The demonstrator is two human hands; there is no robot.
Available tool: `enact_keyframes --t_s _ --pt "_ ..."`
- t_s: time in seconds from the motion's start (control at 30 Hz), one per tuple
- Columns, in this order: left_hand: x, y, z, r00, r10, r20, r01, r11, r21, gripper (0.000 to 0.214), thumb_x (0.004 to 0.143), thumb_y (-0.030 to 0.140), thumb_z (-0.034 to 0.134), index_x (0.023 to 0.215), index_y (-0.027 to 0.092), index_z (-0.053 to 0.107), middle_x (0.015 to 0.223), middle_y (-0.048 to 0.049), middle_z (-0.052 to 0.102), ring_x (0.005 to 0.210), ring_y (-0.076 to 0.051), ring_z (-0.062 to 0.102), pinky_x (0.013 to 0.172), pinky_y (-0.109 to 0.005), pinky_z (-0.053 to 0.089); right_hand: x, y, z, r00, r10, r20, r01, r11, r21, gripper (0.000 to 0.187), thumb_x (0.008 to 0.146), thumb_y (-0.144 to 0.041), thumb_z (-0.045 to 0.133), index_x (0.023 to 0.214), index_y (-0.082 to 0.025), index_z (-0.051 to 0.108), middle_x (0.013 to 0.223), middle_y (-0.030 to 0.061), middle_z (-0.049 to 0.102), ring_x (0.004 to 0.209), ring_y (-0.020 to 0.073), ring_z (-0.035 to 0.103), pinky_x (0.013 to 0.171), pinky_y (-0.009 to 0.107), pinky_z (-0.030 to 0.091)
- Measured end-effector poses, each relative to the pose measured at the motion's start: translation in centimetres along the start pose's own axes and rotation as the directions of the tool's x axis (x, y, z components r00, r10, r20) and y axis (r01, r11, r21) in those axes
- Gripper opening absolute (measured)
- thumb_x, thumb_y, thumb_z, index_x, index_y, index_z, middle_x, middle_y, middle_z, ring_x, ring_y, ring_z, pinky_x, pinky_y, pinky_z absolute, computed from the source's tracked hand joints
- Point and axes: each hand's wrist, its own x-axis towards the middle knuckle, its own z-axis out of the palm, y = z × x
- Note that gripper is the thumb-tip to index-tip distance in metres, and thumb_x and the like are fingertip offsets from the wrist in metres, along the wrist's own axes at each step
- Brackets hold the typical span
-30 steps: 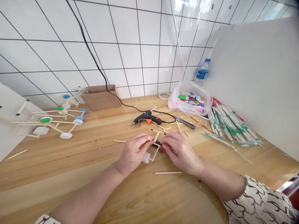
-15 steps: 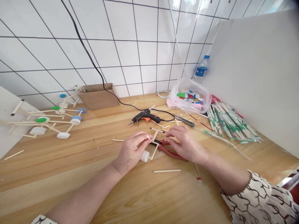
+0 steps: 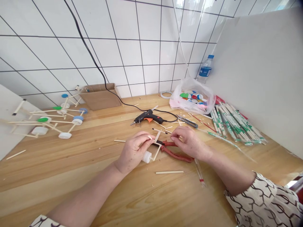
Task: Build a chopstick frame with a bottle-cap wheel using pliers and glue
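While left fingers (image 3: 144, 137) clamp a slender wooden frame (image 3: 156, 153), right fingers (image 3: 178, 134) pinch together above rubber-gripped pliers (image 3: 176, 154).

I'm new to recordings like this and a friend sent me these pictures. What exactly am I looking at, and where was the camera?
No machine here: these are a person's own two bare hands, filmed by a camera worn on their head, looking forward and down. The left hand holds a small frame of thin wooden sticks with a white bottle cap at one corner. The right hand is close beside it, above a pair of red-handled pliers lying on the wooden table. Farther back lie a black glue gun, a plastic bag of colored bottle caps and bundles of wrapped sticks. On the left are larger stick frames with caps.
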Motion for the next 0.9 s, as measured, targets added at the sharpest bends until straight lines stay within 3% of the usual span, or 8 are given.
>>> enact_keyframes --t_s 0.9 --pt "-0.07 -0.10 0.20 1.000 -0.016 0.018 0.016 1.000 0.000 0.015 0.087 0.022 0.057 0.085 0.016 0.071 0.086 -0.0066 0.068 0.079 -0.015 0.066 0.074 -0.025 0.054 -0.03 0.09 0.02 1.000 0.011 0.003 -0.011 0.999 0.033 0.014 0.080 -0.008 0.056 0.073 -0.017 0.063 0.071 0.0011 0.064 0.068 0.0138 0.057 0.070 0.029 0.041"
